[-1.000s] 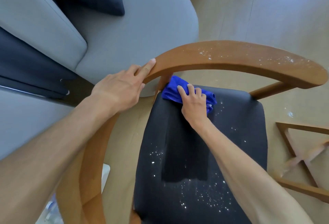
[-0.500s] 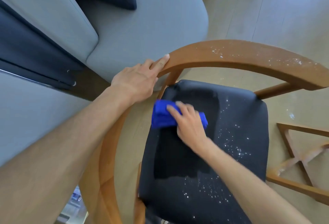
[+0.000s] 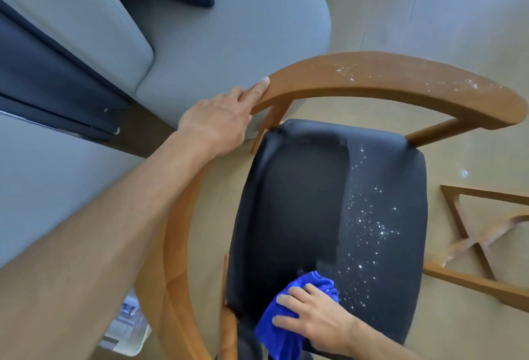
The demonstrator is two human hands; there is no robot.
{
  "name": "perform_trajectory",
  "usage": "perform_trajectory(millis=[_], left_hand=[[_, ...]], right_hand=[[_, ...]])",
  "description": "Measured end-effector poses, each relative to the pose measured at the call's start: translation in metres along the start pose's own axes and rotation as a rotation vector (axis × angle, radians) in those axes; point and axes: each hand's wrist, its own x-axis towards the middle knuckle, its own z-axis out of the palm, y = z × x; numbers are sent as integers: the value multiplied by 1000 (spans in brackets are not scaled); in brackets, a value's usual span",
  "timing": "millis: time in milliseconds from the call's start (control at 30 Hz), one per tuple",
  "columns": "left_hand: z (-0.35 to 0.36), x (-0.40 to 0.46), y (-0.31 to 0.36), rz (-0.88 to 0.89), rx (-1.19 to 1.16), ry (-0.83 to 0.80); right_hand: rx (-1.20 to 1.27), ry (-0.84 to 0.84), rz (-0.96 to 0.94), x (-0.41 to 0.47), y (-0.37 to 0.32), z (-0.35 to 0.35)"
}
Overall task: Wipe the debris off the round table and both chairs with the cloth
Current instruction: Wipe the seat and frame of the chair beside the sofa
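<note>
View from above onto 1 wooden chair [image 3: 386, 79] with a dark padded seat [image 3: 286, 202]. Right hand [image 3: 315, 319] pressed flat on a blue cloth [image 3: 280, 328] at the near front edge of the seat, fingers spread and nearly straight over the folds, not curled round them. Left hand [image 3: 220, 119] resting on the curved backrail, index finger stretched along the wood, other fingers loosely bent over its edge, steadying the frame.

Seat roughly split in 2: left and middle strip dark and free of specks, apparently wiped; right strip sprinkled with white debris [image 3: 369, 225] from back to front, some lying just beside the cloth. More white specks scattered along the top of the backrail, toward its right end. A few specks on the floor [image 3: 463, 173] right of the seat.

Judged progress: seat about half clean, right strip and rail left to do. Round worktop not in view, so its state cannot be told. Part of a wooden frame [image 3: 472, 245] visible at right, possibly the second chair or the worktop base; cannot tell which. Grey sofa [image 3: 229, 30] behind the chair.
</note>
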Motion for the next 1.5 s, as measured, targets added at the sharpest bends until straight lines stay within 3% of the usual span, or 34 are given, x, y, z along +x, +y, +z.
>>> perform_trajectory(millis=[67, 167, 267, 333, 467, 567, 633, 700, 767, 867, 1000, 1133, 1300, 1400, 1500], left_hand=[[0, 1, 0, -12, 10, 4], [2, 1, -2, -17, 33, 8], [2, 0, -4, -30, 36, 4], [3, 0, -2, -24, 40, 2], [-1, -2, -2, -43, 38, 1], [-3, -3, -1, -39, 29, -10], [-4, -3, -1, -38, 22, -11], [-3, -2, 1, -32, 12, -10], [-1, -2, -1, -27, 22, 0], [1, 0, -2, -33, 42, -12], [2, 1, -3, -41, 54, -11], [-1, -1, 0, -42, 56, -11], [-2, -2, 1, -54, 50, -21], [-2, -2, 1, -56, 49, -18], [0, -2, -1, -54, 56, -17]], right_hand=[[-11, 169, 105, 14, 60, -23], [-106, 371, 517, 44, 178, -74], [-105, 309, 892, 52, 263, -113], [-8, 291, 1028, 47, 270, -107], [11, 424, 850, 4, 165, -50], [160, 272, 610, -56, 47, 7], [228, 135, 482, -86, 12, 17], [220, 111, 378, -93, 28, 2], [229, 201, 378, -79, 79, -24], [127, 395, 684, -50, 190, -68], [102, 315, 954, -39, 286, -90], [100, 374, 999, -60, 193, -53], [276, 84, 619, -139, 12, 28], [283, -5, 502, -147, 25, 6], [261, 178, 558, -118, 105, -38]])
